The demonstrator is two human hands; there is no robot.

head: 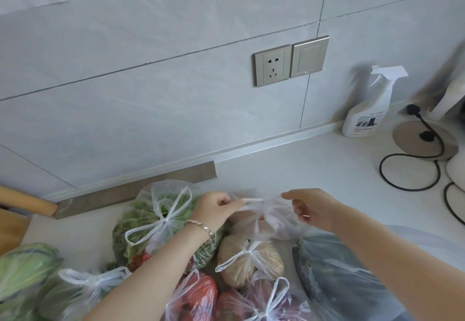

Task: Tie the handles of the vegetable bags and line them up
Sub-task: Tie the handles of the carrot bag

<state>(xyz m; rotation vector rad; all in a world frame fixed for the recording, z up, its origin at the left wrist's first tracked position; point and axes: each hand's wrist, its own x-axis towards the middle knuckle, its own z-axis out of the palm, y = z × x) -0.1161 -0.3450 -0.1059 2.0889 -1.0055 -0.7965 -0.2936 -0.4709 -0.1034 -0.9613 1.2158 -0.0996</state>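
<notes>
Several clear plastic vegetable bags crowd the near counter. My left hand (214, 207) and my right hand (309, 207) each pinch a handle of the far middle bag (274, 222), pulling the handles apart above it; its contents are mostly hidden. Left of it stands a bag of leafy greens (151, 217) with its handles knotted. In front lie a tied bag of potatoes (249, 260), a red pepper bag (198, 295) and a tied reddish bag (266, 303). A dark bag (339, 275) lies under my right forearm. Green bags (27, 270) sit at the lower left.
The white counter (314, 164) meets a grey tiled wall with a socket (273, 65). A spray bottle (367, 104), a kettle base (422, 142) and its black cord (412, 169) stand at the right. A wooden board (10, 222) is at the left edge.
</notes>
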